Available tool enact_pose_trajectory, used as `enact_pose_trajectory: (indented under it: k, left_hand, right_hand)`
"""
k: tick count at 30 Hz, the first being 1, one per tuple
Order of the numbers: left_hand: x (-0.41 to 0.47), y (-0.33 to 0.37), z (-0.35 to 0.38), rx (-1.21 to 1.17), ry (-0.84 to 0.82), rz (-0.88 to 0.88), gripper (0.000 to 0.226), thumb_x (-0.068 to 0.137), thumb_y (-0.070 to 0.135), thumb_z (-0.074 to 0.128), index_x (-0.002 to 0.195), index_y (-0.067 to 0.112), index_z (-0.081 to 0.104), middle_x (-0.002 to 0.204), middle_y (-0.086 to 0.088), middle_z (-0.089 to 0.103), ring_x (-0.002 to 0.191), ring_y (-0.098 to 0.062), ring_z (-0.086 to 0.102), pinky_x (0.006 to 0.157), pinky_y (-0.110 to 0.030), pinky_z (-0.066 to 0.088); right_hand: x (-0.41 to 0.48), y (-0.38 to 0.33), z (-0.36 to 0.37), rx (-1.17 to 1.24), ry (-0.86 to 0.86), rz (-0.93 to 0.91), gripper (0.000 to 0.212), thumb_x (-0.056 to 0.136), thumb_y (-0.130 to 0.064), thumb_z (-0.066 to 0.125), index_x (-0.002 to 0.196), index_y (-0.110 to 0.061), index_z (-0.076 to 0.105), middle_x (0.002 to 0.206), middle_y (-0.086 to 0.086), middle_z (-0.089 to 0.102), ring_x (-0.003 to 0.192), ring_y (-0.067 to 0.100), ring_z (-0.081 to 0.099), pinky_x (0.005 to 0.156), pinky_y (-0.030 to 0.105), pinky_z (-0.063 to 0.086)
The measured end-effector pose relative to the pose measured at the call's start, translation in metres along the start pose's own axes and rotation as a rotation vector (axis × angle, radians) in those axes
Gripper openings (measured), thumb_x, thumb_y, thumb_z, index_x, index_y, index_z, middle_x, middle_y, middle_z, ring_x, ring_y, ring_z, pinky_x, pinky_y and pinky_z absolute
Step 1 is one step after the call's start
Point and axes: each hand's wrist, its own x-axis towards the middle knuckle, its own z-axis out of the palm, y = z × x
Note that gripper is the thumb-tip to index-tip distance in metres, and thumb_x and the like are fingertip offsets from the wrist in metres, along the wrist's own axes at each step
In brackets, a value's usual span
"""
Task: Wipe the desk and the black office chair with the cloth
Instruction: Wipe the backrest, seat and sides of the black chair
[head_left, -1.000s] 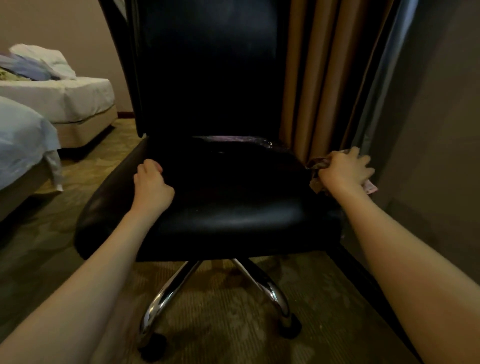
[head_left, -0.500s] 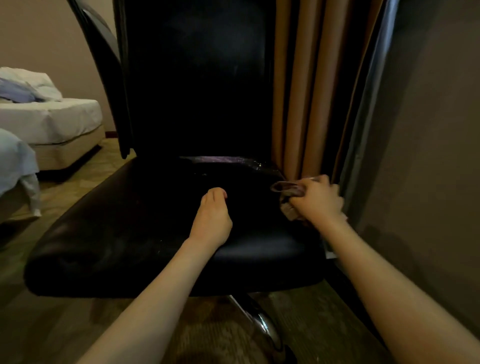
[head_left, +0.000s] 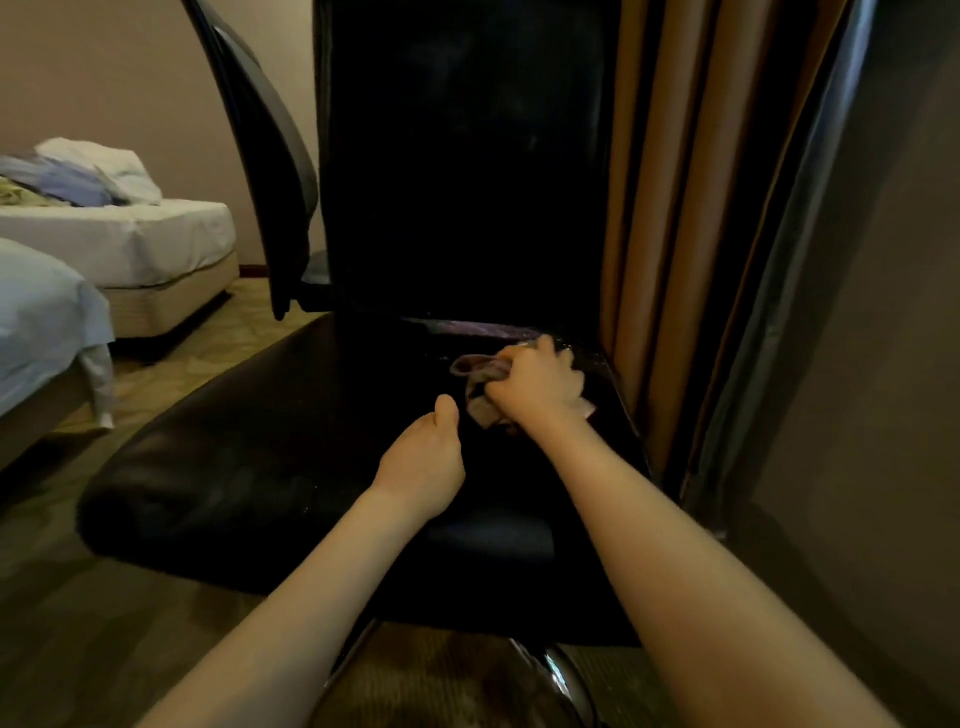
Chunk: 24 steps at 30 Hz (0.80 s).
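The black chair (head_left: 260, 493) stands upright, its glossy seat towards the camera and its tall backrest behind. The pale cloth (head_left: 480, 408) lies bunched on the seat's rear right part, clutched by the right hand (head_left: 537, 384).

**A:** Where does the view look from?

**B:** There is only one view, worn on the person's head. It faces forward and down, and both forearms run in from the bottom edge.

**A:** How near is it?

**B:** Close. The black office chair (head_left: 291, 483) fills the middle, under the left hand (head_left: 423, 457) and the right hand (head_left: 537, 387), which holds the cloth (head_left: 480, 371). The wide lens also takes in the curtain (head_left: 670, 208) on the right and the beds (head_left: 130, 239) far left.
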Motion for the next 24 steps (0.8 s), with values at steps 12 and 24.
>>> enact_pose_trajectory:
  k: [12,24]
  left_hand:
    - [-0.009,-0.047,-0.042,0.255,-0.163,0.004,0.018,0.098,0.01,0.03,0.116,0.011,0.027,0.137,-0.006,0.05,0.111,-0.027,0.057,0.082,-0.039,0.045]
    - [-0.005,-0.077,-0.084,0.332,-0.316,-0.083,0.034,0.097,0.009,0.039,0.128,0.014,0.027,0.14,-0.001,0.046,0.12,-0.02,0.051,0.092,-0.035,0.043]
  right_hand:
    - [0.003,0.074,-0.063,-0.116,0.086,0.198,0.043,0.089,-0.034,0.056,0.13,-0.023,0.054,0.13,0.015,0.042,0.118,0.04,0.039,0.094,0.043,0.038]
    - [0.009,-0.059,0.017,0.075,-0.09,-0.149,0.047,0.086,-0.043,0.054,0.131,-0.037,0.049,0.135,0.005,0.038,0.123,0.033,0.037,0.098,0.043,0.036]
